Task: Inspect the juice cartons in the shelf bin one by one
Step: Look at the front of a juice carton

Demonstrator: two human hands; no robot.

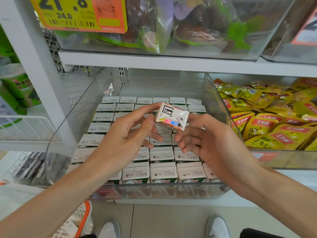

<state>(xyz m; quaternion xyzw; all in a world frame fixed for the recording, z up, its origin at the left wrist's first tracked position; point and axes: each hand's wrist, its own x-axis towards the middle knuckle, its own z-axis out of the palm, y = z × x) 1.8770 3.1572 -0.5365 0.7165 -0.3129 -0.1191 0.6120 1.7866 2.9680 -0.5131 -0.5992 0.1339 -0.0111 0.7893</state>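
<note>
Thumb and forefinger of the left hand are pinching the left end of a small white cardboard juice carton; the right hand is curling its fingers under the right end, the long axis lying crosswise between them, above the clear plastic shelf bin

The held carton shows a white face with a black line graphic, a strip of yellow, pink, blue and black squares, and an orange-red edge. Binned cartons: white tops, dark printed codes, green sides. On the right, yellow pouches with red labels. Far left, a yellow-and-orange price tag with black numerals.
</note>
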